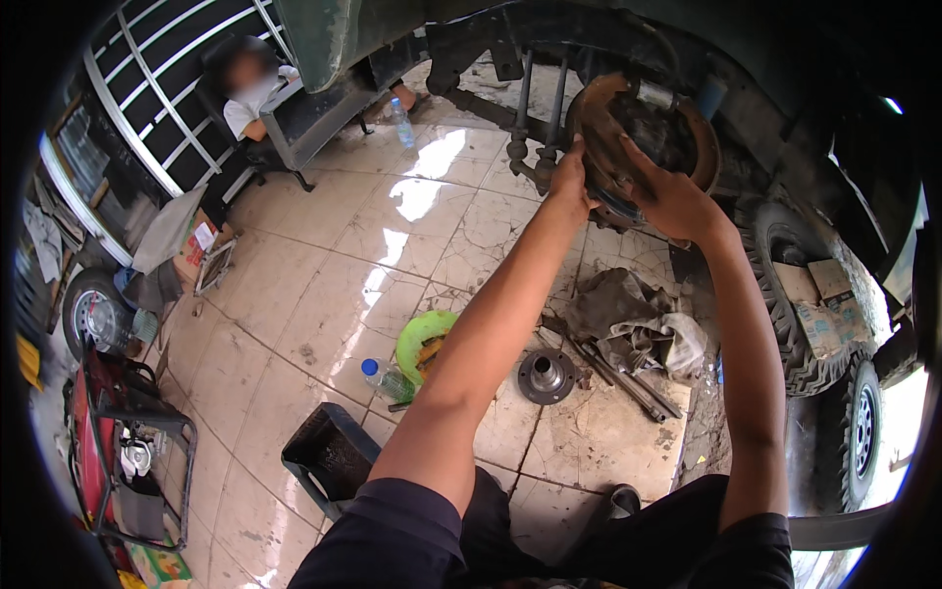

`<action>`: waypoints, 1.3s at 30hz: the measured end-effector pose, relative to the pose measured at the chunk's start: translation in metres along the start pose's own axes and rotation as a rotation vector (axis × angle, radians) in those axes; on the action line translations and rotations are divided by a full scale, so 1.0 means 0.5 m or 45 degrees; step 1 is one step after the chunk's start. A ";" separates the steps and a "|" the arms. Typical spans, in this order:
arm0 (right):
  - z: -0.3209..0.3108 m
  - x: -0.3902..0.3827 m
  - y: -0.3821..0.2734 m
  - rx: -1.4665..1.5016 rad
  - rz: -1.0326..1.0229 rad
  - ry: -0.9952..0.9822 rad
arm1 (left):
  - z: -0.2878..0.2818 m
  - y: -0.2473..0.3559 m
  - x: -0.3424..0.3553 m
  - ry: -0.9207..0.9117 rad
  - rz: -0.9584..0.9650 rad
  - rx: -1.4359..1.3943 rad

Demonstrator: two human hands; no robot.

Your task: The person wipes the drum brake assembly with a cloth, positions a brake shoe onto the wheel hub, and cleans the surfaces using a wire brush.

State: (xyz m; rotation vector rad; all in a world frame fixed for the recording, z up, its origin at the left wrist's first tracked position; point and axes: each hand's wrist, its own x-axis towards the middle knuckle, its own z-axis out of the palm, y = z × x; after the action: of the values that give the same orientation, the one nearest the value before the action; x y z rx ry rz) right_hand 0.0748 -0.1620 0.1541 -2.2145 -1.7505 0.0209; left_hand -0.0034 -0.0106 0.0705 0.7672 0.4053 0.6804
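Both my arms reach up to a drum brake assembly (653, 133) under a dark vehicle body. Its curved, rusty brake shoes ring a dark centre. My left hand (572, 185) grips the lower left edge of the left brake shoe (596, 123), its fingers partly hidden behind the edge. Against the same shoe's lower part, my right hand (677, 203) presses with its thumb side raised and its other fingers curled underneath. A pale cylinder (655, 95) sits between the shoes at the top. Left of the assembly run suspension rods (525, 93).
On the tiled floor lie a flanged metal hub (547, 377), metal bars (628, 383), crumpled cloth (638, 319), a green bowl (422, 339) and a bottle (388, 378). A black container (329, 452) stands near my legs. Tyres (785, 255) stand at right. A person (253, 103) sits far left.
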 end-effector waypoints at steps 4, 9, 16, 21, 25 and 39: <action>-0.015 -0.040 0.026 -0.035 -0.176 -0.059 | -0.007 -0.001 0.005 0.055 0.016 -0.008; 0.021 -0.019 -0.019 -0.147 0.074 0.024 | 0.008 -0.008 0.011 0.002 0.009 -0.025; -0.033 -0.044 0.032 -0.021 -0.193 -0.164 | -0.007 -0.001 0.017 0.153 0.012 0.007; 0.008 -0.033 0.042 0.047 -0.155 0.008 | 0.030 -0.019 0.009 0.134 0.056 -0.114; -0.005 -0.030 0.028 -0.042 -0.128 -0.068 | 0.026 -0.012 0.009 0.054 0.063 -0.216; -0.036 -0.030 0.081 0.142 -0.112 -0.241 | 0.006 -0.007 0.011 0.155 0.038 -0.034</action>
State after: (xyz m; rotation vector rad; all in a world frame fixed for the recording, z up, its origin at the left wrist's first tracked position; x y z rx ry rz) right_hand 0.1132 -0.1886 0.1581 -2.1135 -1.8934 0.3097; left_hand 0.0037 -0.0102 0.0690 0.7098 0.4955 0.7615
